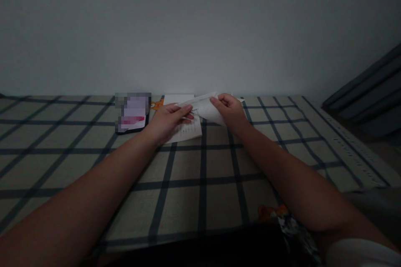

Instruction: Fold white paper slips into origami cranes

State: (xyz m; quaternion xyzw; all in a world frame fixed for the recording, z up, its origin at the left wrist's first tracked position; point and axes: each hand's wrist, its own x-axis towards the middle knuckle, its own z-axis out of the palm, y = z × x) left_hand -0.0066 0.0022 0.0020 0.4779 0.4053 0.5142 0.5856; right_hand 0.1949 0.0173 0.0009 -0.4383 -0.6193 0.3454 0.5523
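Note:
A thin white sheet of paper (206, 106) is stretched between my two hands above the table. My left hand (167, 121) pinches its left end between thumb and fingers. Around the right end, the fingers and thumb of my right hand (230, 110) are closed. Under my left hand lies a printed paper (191, 130), partly covered by the hand; its print is too small to read. Behind the hands, a white flat item (178, 99) sits by the wall, its lower part hidden. Whether the papers are joined I cannot tell.
A phone-like device (134, 110), partly blurred out, stands left of my hands. A checked cloth (184, 183) covers the table. The grey wall (200, 29) rises directly behind. Dark folded fabric (366, 91) hangs at the right.

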